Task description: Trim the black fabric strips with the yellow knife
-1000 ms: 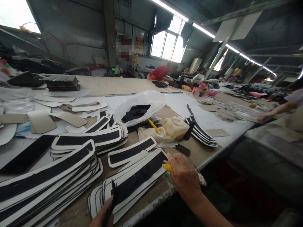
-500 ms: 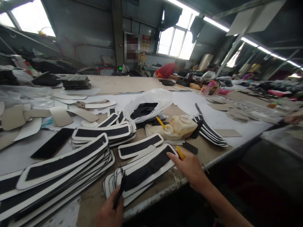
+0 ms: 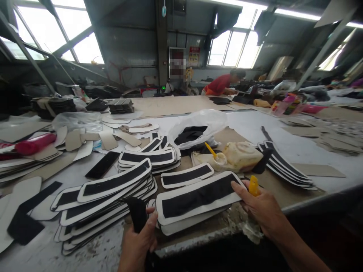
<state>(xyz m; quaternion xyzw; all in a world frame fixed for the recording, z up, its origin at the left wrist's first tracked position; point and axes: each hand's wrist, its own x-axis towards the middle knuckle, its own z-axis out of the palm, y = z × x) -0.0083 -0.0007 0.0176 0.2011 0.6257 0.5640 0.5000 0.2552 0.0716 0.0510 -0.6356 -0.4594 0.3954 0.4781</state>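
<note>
Top panel [image 3: 198,196]: black centre strip, white border; stacked panels [image 3: 113,189] same pattern. Strip [image 3: 137,213] in left hand [image 3: 138,241]: black. Tool [image 3: 253,186] in right hand [image 3: 263,209]: yellow. Glue jug [image 3: 241,155]: cream-yellow. Bag [image 3: 198,124]: translucent white. Tabletop [image 3: 283,189]: brown cardboard.

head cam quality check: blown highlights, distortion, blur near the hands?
Head view: windows and ceiling light strip clip to white, the rafters around them dark. Wide-angle bending shows in the slanted roof beams and table edge. Left hand with its black strip, and right hand with the yellow tool, are fairly sharp; the far co-worker in red is soft.
</note>
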